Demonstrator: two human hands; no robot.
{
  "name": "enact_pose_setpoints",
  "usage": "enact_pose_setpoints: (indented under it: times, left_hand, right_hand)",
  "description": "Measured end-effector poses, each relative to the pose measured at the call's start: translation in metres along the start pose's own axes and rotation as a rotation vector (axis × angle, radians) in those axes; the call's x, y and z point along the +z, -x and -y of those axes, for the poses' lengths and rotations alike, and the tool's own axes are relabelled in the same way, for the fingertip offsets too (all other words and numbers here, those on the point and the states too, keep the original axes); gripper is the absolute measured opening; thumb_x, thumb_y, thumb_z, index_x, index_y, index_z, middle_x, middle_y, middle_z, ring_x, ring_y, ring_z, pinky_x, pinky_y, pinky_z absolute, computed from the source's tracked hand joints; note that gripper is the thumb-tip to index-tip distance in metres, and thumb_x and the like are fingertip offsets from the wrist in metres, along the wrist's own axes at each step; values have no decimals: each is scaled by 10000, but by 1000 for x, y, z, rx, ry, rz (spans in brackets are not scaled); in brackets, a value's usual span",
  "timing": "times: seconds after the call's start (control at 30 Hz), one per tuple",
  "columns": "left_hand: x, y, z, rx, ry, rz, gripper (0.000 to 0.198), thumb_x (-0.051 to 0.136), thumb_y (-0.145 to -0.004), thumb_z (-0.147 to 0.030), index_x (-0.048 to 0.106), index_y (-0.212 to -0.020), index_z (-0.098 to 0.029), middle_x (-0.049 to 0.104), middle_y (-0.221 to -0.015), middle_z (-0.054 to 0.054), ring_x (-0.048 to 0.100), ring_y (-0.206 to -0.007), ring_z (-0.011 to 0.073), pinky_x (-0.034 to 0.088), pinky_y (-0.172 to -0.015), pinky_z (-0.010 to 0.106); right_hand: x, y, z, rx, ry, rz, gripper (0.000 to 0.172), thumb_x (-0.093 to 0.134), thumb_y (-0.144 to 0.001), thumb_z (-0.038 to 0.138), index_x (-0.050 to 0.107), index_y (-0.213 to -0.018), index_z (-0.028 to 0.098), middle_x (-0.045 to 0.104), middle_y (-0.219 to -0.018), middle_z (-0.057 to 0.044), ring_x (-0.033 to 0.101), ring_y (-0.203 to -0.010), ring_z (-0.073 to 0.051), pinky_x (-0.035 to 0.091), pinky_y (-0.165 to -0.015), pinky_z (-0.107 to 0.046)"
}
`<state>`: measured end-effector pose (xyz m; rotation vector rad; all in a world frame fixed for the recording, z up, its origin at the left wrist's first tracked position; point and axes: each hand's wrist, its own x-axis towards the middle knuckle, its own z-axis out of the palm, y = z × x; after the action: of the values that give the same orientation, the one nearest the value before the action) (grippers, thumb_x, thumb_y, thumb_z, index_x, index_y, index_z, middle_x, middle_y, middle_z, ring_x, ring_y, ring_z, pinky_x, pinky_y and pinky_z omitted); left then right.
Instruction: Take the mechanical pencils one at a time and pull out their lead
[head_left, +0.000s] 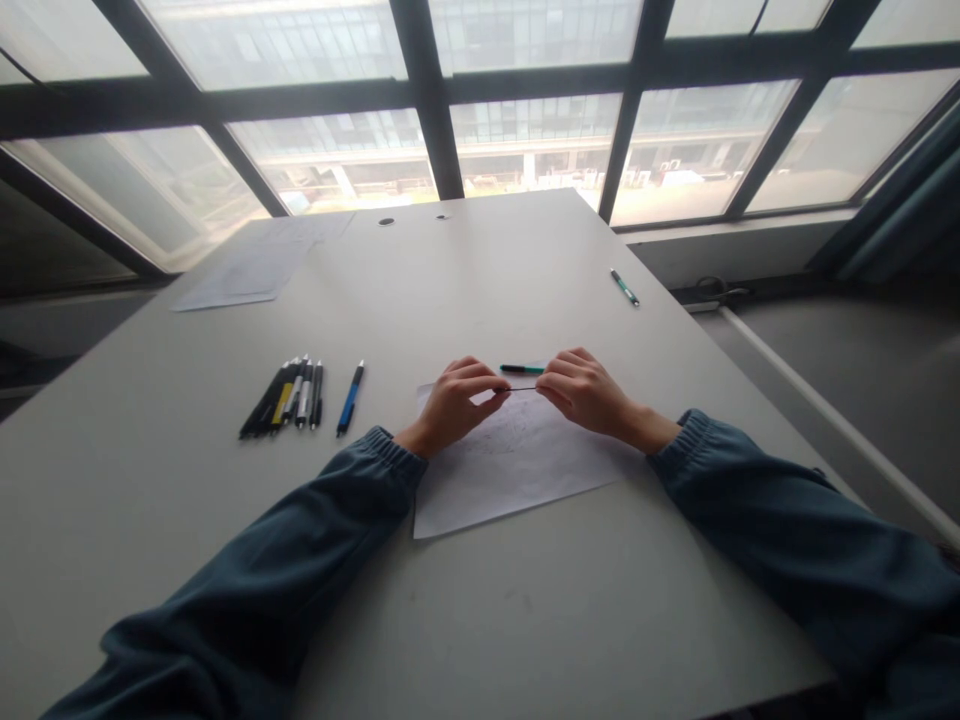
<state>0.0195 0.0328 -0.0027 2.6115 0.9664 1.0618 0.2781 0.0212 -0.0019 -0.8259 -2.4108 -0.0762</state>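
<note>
My left hand (pixel 463 400) and my right hand (pixel 586 393) meet above a sheet of paper (pixel 517 485) with faint scribbles on it. Between them runs a thin dark pen refill (pixel 523 388), held level. Fingers and thumb of each hand pinch one end, so its tips are hidden. Just behind the refill lies a green and black pen (pixel 521 369), its right end covered by my right hand.
On the white table (pixel 375 600), a blue pen (pixel 350 398) lies left of the paper, beside a row of several black, yellow and silver pens (pixel 285 398). Another green pen (pixel 624 287) rests near the right edge. More papers (pixel 247 265) are at the far left.
</note>
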Motion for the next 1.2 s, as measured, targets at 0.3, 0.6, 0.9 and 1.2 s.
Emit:
enact_pose_setpoints:
  times: [0.3, 0.6, 0.9, 1.2]
  left_hand:
    - [-2, -2, -3, -18, 0, -71, 123, 656, -929, -298, 756, -882, -243, 746, -849, 26, 639, -832, 173, 524, -858, 358]
    - [-3, -3, -5, -27, 32, -149, 108, 676, -911, -275, 758, -858, -227, 732, -819, 32, 620, -797, 165, 538, -780, 330]
    - [-2, -4, -5, 18, 45, -189, 73, 699, -894, -237, 755, -857, -210, 722, -801, 31, 609, -784, 160, 528, -756, 309]
    - [-2, -4, -3, 50, 46, -208, 40, 720, -872, -197, 755, -867, -215, 724, -805, 26, 606, -781, 161, 517, -741, 300]
  right_hand:
    - [0, 0, 0, 255, -74, -273, 255, 432, -1035, 225, 651, -1166, 209, 706, -953, -75, 600, -931, -233, 414, -877, -392]
    - [18, 5, -29, 511, -62, -308, 242, 476, -975, 152, 704, -1042, 194, 715, -975, -99, 598, -954, -264, 419, -848, -408]
    - [19, 4, -25, 450, -43, 16, 93, 685, -921, 266, 751, -970, 221, 717, -1061, -75, 568, -1057, -277, 354, -936, -455]
    - [18, 1, -25, 508, -94, -30, 47, 718, -869, 177, 710, -885, 221, 710, -964, -51, 582, -1022, -266, 378, -933, -429]
